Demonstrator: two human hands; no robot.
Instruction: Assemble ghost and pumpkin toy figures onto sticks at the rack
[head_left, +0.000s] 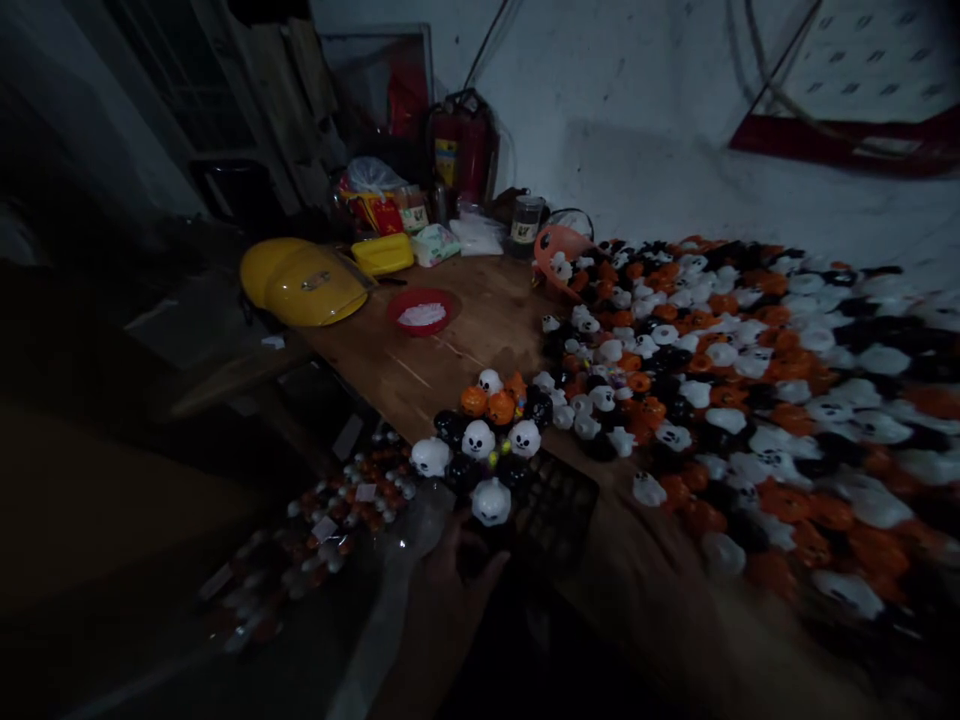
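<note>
My left hand (454, 580) is curled at the near table edge, thumb and forefinger bent round a dark shape that I cannot make out. Just beyond its fingertips is a white pumpkin-shaped toy (491, 501). A small cluster of toys lies past that, with white skull faces (478, 439), orange pumpkins (500, 406) and black pieces (451, 427). A dark tray with rows of hollows (559, 510) lies between my hands. My right hand (637, 535) is beside the tray, next to the big toy pile; its fingers are dim and smeared.
A wide heap of white, orange and black toys (720, 355) covers the right side. An orange scoop-like container (559, 250) leans at its back. A red dish (422, 312) and yellow visor (304, 282) sit farther left. Bagged toys (352, 500) lie below the left edge.
</note>
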